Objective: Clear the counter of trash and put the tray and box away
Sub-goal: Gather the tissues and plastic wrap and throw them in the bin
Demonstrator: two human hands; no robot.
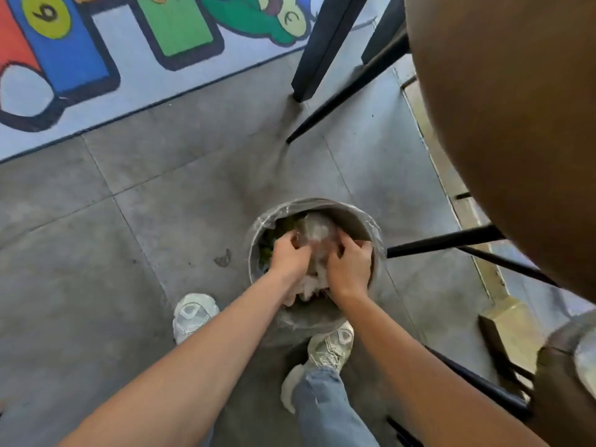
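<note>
A round grey trash bin (351, 217) lined with a clear plastic bag stands on the floor in front of my feet. Both hands are down inside its mouth. My left hand (290, 253) and my right hand (350, 267) curl their fingers around a crumpled clear plastic wrapper (317, 232) and press it into the bin. White crumpled paper (306, 285) lies under my wrists, and green scraps (267, 250) show at the bin's left side. The tray and the box are out of view.
A brown round stool seat (516, 124) on black legs (445, 241) fills the right side, close to the bin. Another black leg (322, 50) stands at top centre. A colourful rug (96, 59) covers the floor at the upper left. Grey tiles (129, 237) surround the bin.
</note>
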